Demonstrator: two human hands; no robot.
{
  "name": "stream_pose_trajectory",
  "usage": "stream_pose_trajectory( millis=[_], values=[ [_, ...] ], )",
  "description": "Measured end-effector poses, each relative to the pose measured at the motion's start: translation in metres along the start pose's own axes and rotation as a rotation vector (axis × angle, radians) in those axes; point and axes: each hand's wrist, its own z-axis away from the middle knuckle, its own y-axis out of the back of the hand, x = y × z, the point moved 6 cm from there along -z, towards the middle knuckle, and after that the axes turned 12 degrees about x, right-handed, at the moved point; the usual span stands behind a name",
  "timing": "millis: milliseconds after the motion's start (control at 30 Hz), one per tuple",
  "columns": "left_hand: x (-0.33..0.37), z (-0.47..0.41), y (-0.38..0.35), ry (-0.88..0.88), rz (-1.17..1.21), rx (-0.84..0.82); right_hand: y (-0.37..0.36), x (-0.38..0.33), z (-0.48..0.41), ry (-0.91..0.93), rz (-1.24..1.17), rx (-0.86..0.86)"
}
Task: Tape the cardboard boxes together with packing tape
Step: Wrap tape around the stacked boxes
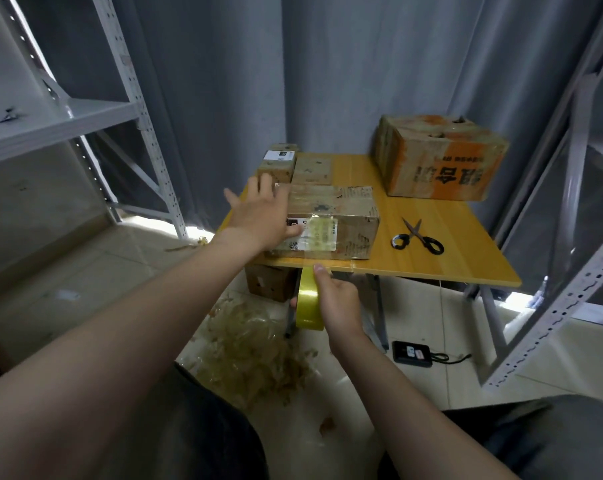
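Count: four brown cardboard boxes on the yellow wooden folding table [431, 265], plus a fifth brown box [270, 285] on the floor under its near left corner. On top: one taped box with a white label [331, 220] at the near left, reaching almost to the near edge; two small boxes behind it, the left one [279, 162] at the far left corner, the other [312, 171] just beside it; one large box with orange print [438, 157] at the far right corner. One pair of black-handled scissors [418, 237] lies open on bare tabletop right of the labelled box, apart from it; near right part of the table is otherwise free. Left hand [262, 216] lies flat, fingers spread, on the labelled box's left top edge, pressing rather than gripping. Right hand [336, 299] grasps one yellowish roll of clear packing tape [308, 299] just below the near edge, a strip running up to the box front. One black device with cord [412, 353] lies on the floor, along with crumpled tape scraps [251, 351].
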Motion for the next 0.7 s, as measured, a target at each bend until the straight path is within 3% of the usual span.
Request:
stream_pose_trajectory(
  millis=[100, 133, 300, 367, 433, 500, 567, 700],
  values=[
    [-0.004, 0.032, 0.004, 0.23, 0.213, 0.198, -0.002, -0.002, -0.001, -0.031, -0.008, -0.017],
    [-0.006, 0.044, -0.003, 0.334, 0.352, 0.179, -0.003, -0.001, -0.002, -0.052, -0.018, -0.021],
    [0.029, 0.094, -0.047, 0.633, 1.015, -0.443, 0.003, -0.003, -0.006, -0.033, 0.065, 0.05],
    [0.042, 0.101, -0.051, 0.689, 1.116, -0.499, 0.006, -0.007, -0.01, -0.021, 0.155, 0.055],
    [0.047, 0.099, -0.053, 0.757, 1.241, -0.438, 0.01, -0.011, -0.014, -0.003, 0.262, -0.013],
    [0.05, 0.099, -0.053, 0.819, 1.307, -0.396, 0.022, -0.026, -0.022, 0.137, 0.499, -0.05],
    [0.051, 0.1, -0.053, 0.852, 1.301, -0.405, 0.043, -0.048, -0.035, 0.288, 0.684, 0.025],
    [0.051, 0.098, -0.053, 0.88, 1.267, -0.44, 0.095, -0.09, -0.071, 0.393, 0.769, 0.323]
  ],
)
